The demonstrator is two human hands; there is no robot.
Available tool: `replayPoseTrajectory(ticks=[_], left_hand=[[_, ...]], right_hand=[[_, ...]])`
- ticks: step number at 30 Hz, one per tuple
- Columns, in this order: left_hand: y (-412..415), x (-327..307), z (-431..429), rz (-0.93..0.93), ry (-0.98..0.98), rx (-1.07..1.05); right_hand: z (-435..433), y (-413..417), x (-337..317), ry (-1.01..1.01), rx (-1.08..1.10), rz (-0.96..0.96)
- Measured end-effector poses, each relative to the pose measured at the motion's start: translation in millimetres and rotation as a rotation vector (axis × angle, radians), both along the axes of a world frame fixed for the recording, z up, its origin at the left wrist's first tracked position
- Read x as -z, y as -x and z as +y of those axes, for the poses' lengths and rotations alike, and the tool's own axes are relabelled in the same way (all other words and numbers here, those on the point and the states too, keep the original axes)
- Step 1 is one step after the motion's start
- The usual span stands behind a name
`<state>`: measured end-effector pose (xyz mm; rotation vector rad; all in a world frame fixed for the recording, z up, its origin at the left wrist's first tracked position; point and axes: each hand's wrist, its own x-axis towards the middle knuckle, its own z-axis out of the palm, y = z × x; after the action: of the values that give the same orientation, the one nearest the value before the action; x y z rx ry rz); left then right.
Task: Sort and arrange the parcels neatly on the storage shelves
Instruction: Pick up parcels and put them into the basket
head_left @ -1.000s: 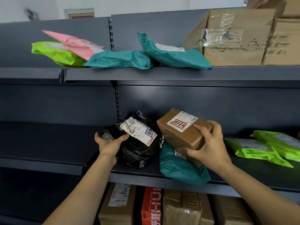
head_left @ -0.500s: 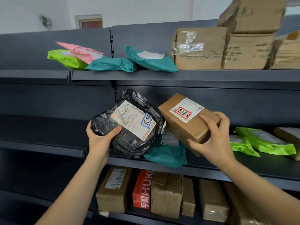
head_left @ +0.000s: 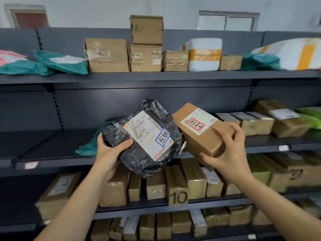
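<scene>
A black wrapped parcel (head_left: 144, 138) is gripped in the left hand (head_left: 109, 150) and a brown box (head_left: 199, 131) in the right hand (head_left: 227, 153), both lifted clear before the middle shelf (head_left: 52, 153), so sorting is judged underway and fitting shelf spots must be chosen next

1. The black plastic parcel (head_left: 144, 138) carries a white shipping label with "H407 038" printed near its top, a barcode along one edge, and the handwritten characters "超期" inside a blue frame
2. The brown cardboard box (head_left: 201, 131) has a white label with "超期" handwritten inside a red frame; its small barcode and other print are too fine to read
3. A carton on the lower shelf (head_left: 177, 188) bears a large dark "10" on its front
</scene>
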<state>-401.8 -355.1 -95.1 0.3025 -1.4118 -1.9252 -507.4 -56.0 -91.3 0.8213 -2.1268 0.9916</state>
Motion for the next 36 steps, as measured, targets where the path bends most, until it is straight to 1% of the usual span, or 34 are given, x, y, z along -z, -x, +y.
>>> replayPoseTrajectory(ticks=[5, 12, 18, 26, 29, 32, 36], left_hand=[[56, 12, 81, -0.055, 0.064, 0.148], [144, 33, 208, -0.112, 0.082, 0.375], [224, 51, 319, -0.132, 0.102, 0.552], [333, 54, 448, -0.142, 0.092, 0.734], [370, 59, 490, -0.161, 0.120, 0.814], [392, 67, 537, -0.186, 0.143, 0.883], [399, 83, 608, -0.254, 0.157, 1.004]], right_hand=[[108, 1, 14, -0.019, 0.161, -0.092], [233, 4, 43, 0.006, 0.422, -0.139], [333, 20, 49, -0.018, 0.601, -0.162], [432, 70, 48, 0.002, 0.785, -0.181], [462, 81, 54, 0.027, 0.855, -0.198], [495, 82, 64, 0.050, 0.946, -0.219], [545, 61, 82, 0.087, 1.065, -0.258]])
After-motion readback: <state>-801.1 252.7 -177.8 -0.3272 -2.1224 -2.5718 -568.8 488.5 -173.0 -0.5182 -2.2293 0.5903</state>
